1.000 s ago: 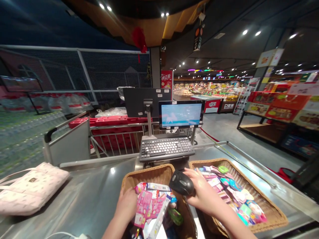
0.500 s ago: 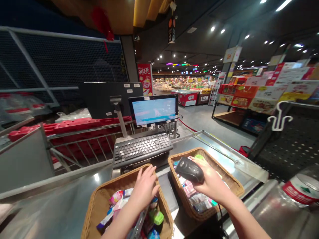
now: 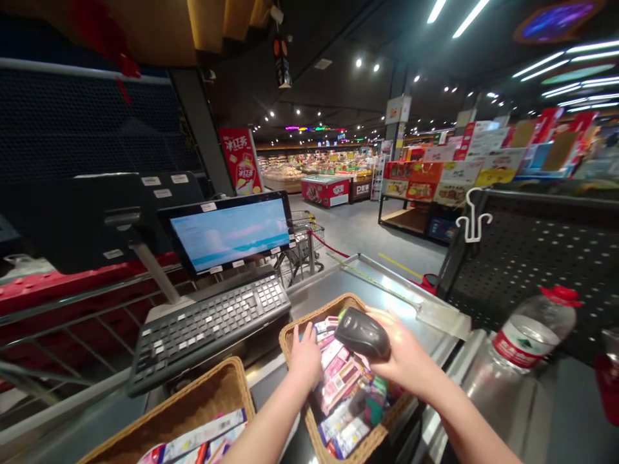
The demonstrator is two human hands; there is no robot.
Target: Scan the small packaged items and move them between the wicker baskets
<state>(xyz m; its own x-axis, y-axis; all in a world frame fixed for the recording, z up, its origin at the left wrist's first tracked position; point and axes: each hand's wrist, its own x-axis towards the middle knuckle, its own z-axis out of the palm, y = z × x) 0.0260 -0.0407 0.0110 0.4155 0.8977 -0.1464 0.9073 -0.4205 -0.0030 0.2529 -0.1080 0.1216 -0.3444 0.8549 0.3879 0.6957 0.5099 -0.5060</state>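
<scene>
My right hand [image 3: 403, 351] is wrapped round a black barcode scanner [image 3: 362, 333], holding it above the right wicker basket [image 3: 358, 301]. Small packaged goods [image 3: 341, 380] in pink, white and purple wrappers fill that basket. At its left side, my left hand [image 3: 305, 357] reaches in over the rim, with its fingers apart among the packets. A bit of blue shows by the fingertips; what it belongs to is hidden. The left wicker basket [image 3: 236, 370] holds more packets, among them a long white and purple one [image 3: 206, 433], partly behind my left forearm.
A keyboard [image 3: 213, 322] and a lit monitor [image 3: 232, 229] stand beyond the baskets on the metal counter [image 3: 333, 287]. To the right are a water bottle with a red cap [image 3: 532, 332] and a black perforated panel [image 3: 546, 251] with a white hook.
My left hand has moved from the left basket to the right one. The view has turned right, bringing the whole bottle into sight. The scanner stays in my right hand.
</scene>
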